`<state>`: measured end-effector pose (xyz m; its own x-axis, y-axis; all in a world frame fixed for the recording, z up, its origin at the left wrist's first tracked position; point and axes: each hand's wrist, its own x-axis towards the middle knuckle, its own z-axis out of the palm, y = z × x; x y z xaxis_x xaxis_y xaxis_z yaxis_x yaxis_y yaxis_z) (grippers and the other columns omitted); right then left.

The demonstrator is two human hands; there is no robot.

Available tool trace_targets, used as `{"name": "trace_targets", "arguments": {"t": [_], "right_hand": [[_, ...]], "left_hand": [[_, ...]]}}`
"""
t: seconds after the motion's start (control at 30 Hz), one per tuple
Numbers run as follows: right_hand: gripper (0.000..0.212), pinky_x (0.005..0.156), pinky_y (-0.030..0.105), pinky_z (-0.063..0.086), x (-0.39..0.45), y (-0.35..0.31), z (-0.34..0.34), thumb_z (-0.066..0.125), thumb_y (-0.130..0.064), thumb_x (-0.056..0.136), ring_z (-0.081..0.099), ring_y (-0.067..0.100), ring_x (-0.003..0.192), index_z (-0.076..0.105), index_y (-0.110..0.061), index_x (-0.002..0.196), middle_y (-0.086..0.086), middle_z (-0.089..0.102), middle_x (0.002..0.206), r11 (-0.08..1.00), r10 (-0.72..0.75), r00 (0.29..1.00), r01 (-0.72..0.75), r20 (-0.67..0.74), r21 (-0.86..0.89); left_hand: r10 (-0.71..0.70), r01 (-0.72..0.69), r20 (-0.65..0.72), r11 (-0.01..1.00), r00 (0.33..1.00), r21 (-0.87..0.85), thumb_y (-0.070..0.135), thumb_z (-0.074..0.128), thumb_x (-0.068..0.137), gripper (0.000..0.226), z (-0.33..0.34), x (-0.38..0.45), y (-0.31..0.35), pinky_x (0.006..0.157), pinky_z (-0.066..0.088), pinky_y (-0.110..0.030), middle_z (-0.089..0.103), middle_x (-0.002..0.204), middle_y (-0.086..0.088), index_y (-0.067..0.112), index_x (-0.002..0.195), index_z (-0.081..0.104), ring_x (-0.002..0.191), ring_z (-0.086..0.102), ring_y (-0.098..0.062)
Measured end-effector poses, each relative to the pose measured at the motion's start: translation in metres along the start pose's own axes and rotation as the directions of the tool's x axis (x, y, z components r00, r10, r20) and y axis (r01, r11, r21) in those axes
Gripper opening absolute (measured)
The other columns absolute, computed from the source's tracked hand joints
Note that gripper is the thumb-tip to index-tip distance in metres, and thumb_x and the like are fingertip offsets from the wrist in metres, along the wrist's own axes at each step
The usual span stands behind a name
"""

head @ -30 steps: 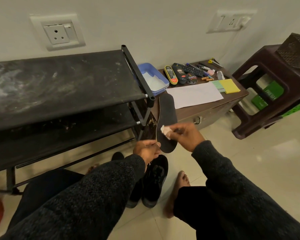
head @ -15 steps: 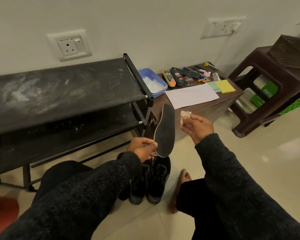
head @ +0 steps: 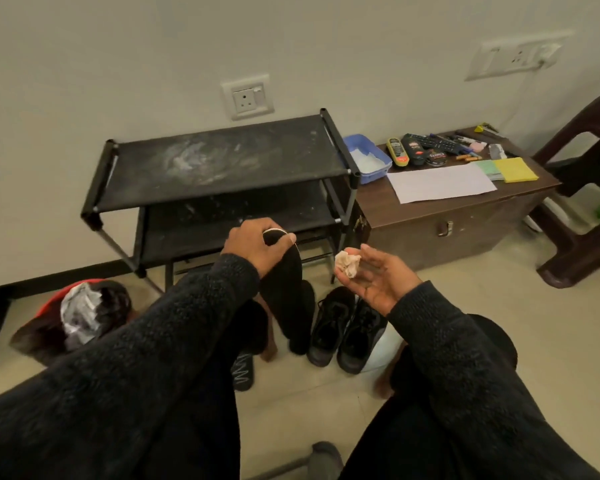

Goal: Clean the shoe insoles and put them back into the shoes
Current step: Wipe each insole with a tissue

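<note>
My left hand (head: 253, 244) grips the top end of a black insole (head: 286, 299), which hangs downward with its lower end close to the floor. My right hand (head: 374, 278) is palm up to the right of it, fingers loosely curled, pinching a crumpled pale tissue wad (head: 348, 264) at the fingertips. A pair of black shoes (head: 347, 329) stands on the tiled floor just right of the hanging insole, under my right wrist. A second dark insole (head: 243, 372) lies on the floor by my left leg.
A dusty black shoe rack (head: 219, 168) stands against the wall. To its right a brown chest (head: 444, 216) carries a blue tray (head: 369, 157), white paper (head: 440, 183), remotes and sticky notes. A red bin with a bag (head: 80, 313) sits left; a brown stool (head: 582, 188) right.
The insole, held upright and wiped earlier, now hangs down from my left hand. My right hand pulled away with the tissue. The view has pulled back and turned left, showing the whole rack.
</note>
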<state>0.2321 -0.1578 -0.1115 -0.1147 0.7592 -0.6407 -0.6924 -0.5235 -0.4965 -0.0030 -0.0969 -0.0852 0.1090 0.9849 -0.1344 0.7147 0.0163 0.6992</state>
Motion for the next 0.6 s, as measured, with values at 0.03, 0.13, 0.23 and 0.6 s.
{"name": "trace_targets", "arguments": {"t": [0.03, 0.13, 0.23, 0.6], "right_hand": [[0.040, 0.093, 0.041, 0.058, 0.001, 0.005, 0.001, 0.065, -0.026, 0.095, 0.064, 0.036, 0.115, 0.064, 0.001, 0.126, 0.025, 0.064, 0.126, 0.999, 0.022, 1.000, -0.022, 0.005, -0.044], [0.045, 0.087, 0.035, 0.058, 0.011, 0.016, 0.005, 0.071, -0.032, 0.091, 0.068, 0.031, 0.103, 0.066, -0.002, 0.124, 0.021, 0.066, 0.123, 0.983, 0.064, 0.998, -0.065, -0.010, -0.174], [0.031, 0.075, 0.031, 0.060, 0.030, 0.021, 0.007, 0.067, -0.016, 0.094, 0.069, 0.027, 0.089, 0.066, -0.002, 0.122, 0.025, 0.064, 0.125, 0.964, 0.052, 0.996, -0.070, -0.074, -0.256], [0.032, 0.074, 0.032, 0.062, 0.069, 0.002, 0.004, 0.072, -0.003, 0.087, 0.072, 0.025, 0.083, 0.066, -0.007, 0.118, 0.019, 0.074, 0.110, 0.952, -0.151, 0.966, 0.085, -0.211, -0.295]], "left_hand": [[-0.010, 0.010, -0.018, 1.000, 1.000, -0.010, 0.045, 0.072, 0.089, 0.018, -0.003, -0.004, -0.003, 0.083, 0.054, -0.032, 0.066, 0.093, 0.008, 0.029, 0.095, 0.067, 0.090, 0.062, -0.010], [-0.050, 0.048, -0.022, 0.997, 0.999, -0.062, 0.041, 0.076, 0.086, 0.023, 0.001, -0.008, -0.022, 0.082, 0.053, -0.030, 0.067, 0.094, 0.006, 0.022, 0.097, 0.069, 0.089, 0.063, -0.010], [-0.088, 0.092, 0.077, 0.995, 0.993, -0.044, 0.040, 0.073, 0.089, 0.025, 0.019, 0.005, -0.048, 0.086, 0.054, -0.035, 0.067, 0.097, 0.002, 0.019, 0.102, 0.069, 0.093, 0.064, -0.015], [-0.261, 0.244, 0.266, 0.965, 0.928, 0.099, 0.052, 0.068, 0.088, 0.027, 0.145, 0.116, -0.162, 0.089, 0.053, -0.039, 0.070, 0.097, 0.000, 0.026, 0.094, 0.069, 0.095, 0.065, -0.022]]}}
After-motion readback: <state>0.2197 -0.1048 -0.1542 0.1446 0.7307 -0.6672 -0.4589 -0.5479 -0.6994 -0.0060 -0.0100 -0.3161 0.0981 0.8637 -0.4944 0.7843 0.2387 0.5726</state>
